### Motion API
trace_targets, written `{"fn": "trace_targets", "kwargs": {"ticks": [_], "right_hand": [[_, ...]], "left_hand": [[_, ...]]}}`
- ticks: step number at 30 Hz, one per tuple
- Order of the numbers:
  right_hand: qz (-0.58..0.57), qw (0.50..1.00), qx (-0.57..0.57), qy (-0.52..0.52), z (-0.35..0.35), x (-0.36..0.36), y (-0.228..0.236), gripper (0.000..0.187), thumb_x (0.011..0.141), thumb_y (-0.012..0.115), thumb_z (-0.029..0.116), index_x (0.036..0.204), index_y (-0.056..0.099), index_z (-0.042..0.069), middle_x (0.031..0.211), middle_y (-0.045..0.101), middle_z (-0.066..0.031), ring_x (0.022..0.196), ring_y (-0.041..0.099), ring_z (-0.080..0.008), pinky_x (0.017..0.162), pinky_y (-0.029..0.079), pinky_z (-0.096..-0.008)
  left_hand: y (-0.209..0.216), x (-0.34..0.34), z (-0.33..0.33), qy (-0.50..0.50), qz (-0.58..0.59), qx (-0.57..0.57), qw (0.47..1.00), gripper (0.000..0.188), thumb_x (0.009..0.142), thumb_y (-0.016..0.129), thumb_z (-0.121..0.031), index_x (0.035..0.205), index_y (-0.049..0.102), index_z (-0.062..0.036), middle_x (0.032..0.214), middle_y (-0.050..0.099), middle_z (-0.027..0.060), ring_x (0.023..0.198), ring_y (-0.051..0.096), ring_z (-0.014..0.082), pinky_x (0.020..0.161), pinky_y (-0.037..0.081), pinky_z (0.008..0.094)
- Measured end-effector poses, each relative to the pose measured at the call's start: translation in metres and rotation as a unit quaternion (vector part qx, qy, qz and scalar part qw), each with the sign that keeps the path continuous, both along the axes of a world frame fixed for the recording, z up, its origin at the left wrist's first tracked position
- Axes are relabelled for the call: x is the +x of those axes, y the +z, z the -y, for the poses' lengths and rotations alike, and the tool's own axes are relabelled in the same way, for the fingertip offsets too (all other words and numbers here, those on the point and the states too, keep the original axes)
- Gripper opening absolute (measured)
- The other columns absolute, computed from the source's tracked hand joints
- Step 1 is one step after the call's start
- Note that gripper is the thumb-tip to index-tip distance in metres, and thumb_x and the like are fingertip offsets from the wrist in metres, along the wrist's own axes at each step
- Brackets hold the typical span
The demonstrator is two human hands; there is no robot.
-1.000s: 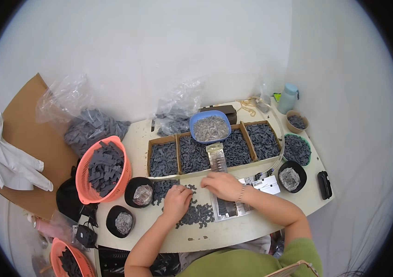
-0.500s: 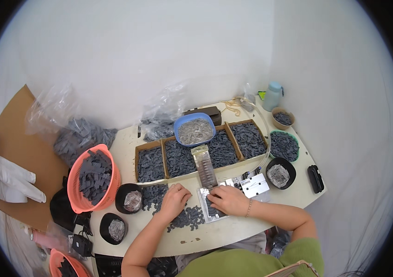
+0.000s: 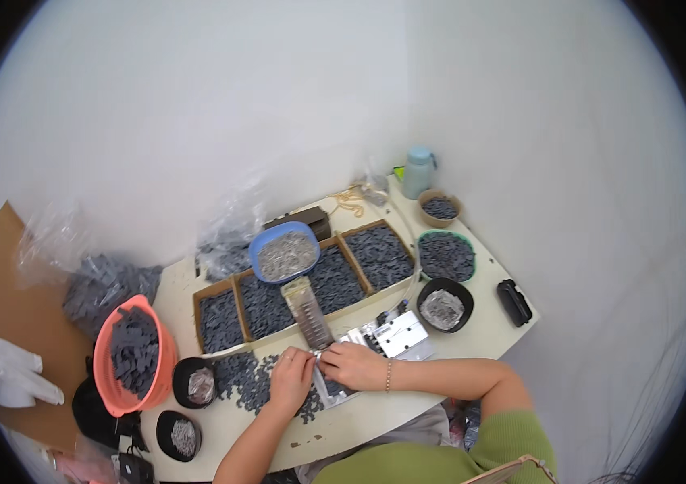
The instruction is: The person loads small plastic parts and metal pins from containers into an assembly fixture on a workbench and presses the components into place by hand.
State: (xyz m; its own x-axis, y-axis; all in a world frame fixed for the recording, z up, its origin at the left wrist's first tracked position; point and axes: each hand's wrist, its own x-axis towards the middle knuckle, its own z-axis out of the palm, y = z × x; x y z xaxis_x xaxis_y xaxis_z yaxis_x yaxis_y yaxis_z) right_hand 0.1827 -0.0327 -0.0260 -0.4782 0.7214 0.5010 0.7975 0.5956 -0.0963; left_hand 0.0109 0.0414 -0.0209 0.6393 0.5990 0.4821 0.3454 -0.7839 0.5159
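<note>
My left hand (image 3: 289,379) has come up to the left edge of a small metal jig (image 3: 332,400), its thumb and fingers pinched together. Whatever lies between them is too small to make out. From the other side my right hand (image 3: 357,366) rests over the jig with bent fingers closed, and the fingertips nearly meet those of the left. What they grip is hidden. A clear ribbed chute (image 3: 308,316) slopes down to the jig just beyond both hands. Loose small dark grey pieces (image 3: 253,385) lie scattered on the table around my left hand.
Behind the hands stands a divided cardboard tray (image 3: 240,300) of dark pieces, with a blue bowl (image 3: 253,260) of thin metal parts on it. Black bowls (image 3: 464,313) flank the work. A coral basket (image 3: 167,355) is at left, a bottle (image 3: 418,174) at the back right.
The view has turned, shifting the scene left. My left hand has moved from the loose pieces to the jig, beside my right fingertips. My right hand stays at the jig.
</note>
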Motion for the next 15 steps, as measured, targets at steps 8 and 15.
{"fn": "trace_targets", "kwargs": {"ticks": [8, 15], "right_hand": [[-0.158, 0.971, -0.002, -0.181, 0.019, 0.113, 0.04, 0.013, 0.079, 0.065, 0.01, 0.091, 0.066, 0.005, 0.089, 0.063, -0.0107, 0.087, 0.06, -0.0292, 0.077, 0.049, -0.0389], [-0.078, 0.872, -0.236, -0.423, 0.017, 0.24, 0.04, 0.016, 0.072, 0.071, 0.016, 0.086, 0.069, 0.009, 0.081, 0.069, -0.0099, 0.078, 0.066, -0.027, 0.071, 0.052, -0.0371]], "left_hand": [[-0.008, -0.003, 0.015, -0.048, -0.102, 0.148, 0.983, 0.021, 0.078, 0.065, -0.01, 0.096, 0.063, -0.001, 0.091, 0.056, 0.01, 0.08, 0.057, 0.0269, 0.066, 0.049, 0.0367], [-0.001, -0.005, 0.02, -0.031, -0.134, 0.168, 0.976, 0.032, 0.076, 0.067, -0.013, 0.103, 0.062, 0.0029, 0.098, 0.057, 0.0139, 0.09, 0.056, 0.0293, 0.075, 0.047, 0.0388]]}}
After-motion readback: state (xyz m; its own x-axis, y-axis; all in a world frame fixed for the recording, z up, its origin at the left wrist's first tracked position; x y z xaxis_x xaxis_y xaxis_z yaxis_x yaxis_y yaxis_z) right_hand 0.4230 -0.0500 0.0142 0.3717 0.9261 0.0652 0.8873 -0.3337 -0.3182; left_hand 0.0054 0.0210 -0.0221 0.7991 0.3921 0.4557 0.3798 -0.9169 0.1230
